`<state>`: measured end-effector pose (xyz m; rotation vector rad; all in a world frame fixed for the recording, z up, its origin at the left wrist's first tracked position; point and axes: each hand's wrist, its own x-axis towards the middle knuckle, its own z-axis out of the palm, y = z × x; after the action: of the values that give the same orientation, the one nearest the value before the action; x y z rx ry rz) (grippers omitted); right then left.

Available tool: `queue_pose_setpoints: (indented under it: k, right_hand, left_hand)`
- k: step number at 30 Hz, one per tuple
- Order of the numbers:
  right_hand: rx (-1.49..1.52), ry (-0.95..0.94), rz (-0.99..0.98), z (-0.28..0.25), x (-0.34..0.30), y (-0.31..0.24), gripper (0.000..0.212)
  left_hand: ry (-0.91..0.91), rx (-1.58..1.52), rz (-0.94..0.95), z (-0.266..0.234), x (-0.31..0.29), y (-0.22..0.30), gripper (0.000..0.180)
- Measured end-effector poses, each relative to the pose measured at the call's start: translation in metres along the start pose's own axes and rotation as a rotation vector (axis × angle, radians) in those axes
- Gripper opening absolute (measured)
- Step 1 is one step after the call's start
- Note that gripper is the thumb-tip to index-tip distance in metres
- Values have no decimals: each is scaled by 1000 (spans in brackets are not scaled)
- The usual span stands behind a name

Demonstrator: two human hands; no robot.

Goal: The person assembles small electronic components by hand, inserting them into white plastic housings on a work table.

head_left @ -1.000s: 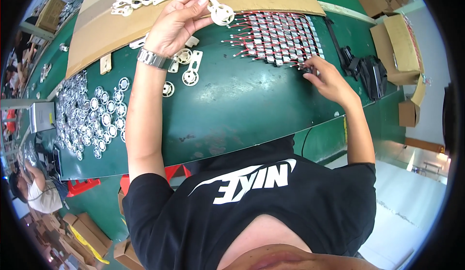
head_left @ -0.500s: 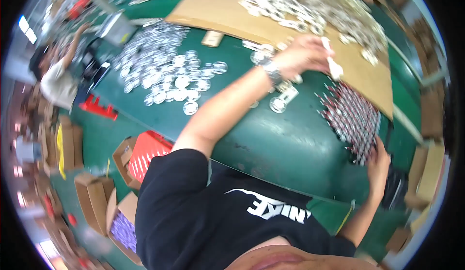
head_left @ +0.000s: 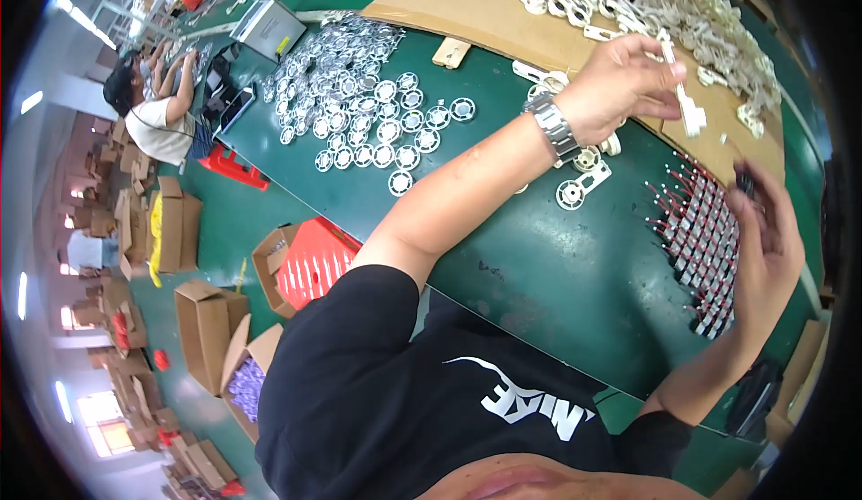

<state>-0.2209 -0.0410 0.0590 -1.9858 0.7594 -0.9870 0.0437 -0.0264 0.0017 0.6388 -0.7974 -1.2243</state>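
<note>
My left hand (head_left: pixel 633 87), a steel watch on its wrist, pinches a cream-white plastic part (head_left: pixel 690 116) with an elongated body and holds it over the cardboard's front edge. My right hand (head_left: pixel 768 231) is raised at the right with thumb and fingers closed around a small dark piece (head_left: pixel 744 179), whose kind is unclear. Just left of that hand lies a block of small silver components (head_left: pixel 705 258) with red wires, set in tight rows. A white bracket with a ring end (head_left: pixel 571 195) lies on the table below my left wrist.
The green table (head_left: pixel 503 258) carries a heap of round clear-and-silver discs (head_left: pixel 337 87) at left. A cardboard sheet (head_left: pixel 431 2) holds piled white plastic parts (head_left: pixel 646 6). Open boxes (head_left: pixel 208 325) and a red stool (head_left: pixel 314 262) stand left. Another person (head_left: pixel 157 123) works at far left.
My right hand has lifted from the near end of the component rows and moved up and away, now with a dark piece in it. My left hand still holds the white part, now tilted differently.
</note>
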Motion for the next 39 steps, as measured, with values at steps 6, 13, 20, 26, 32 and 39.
queue_pose_setpoints:
  k: [6, 13, 20, 26, 32, 39]
  right_hand:
    - [-124, -49, -129, 32, 11, -2, 33]
    - [-89, -98, 99, 37, 10, 2, 29]
    - [-94, 39, -5, 40, 15, 18, 32]
    - [-312, 40, -252, 26, 23, 10, 22]
    - [-346, 152, -107, 27, 16, 5, 21]
    - [-329, 168, -290, 29, 18, 17, 20]
  left_hand:
    - [51, 23, 34, 2, -5, 13, 25]
    - [48, 19, -5, 6, -5, 5, 29]
    - [93, 39, 1, 4, -7, 0, 27]
    - [82, 74, -1, 5, -6, 3, 27]
    - [8, 251, -36, 5, -9, 10, 53]
    - [-20, 291, 0, 13, -14, 16, 51]
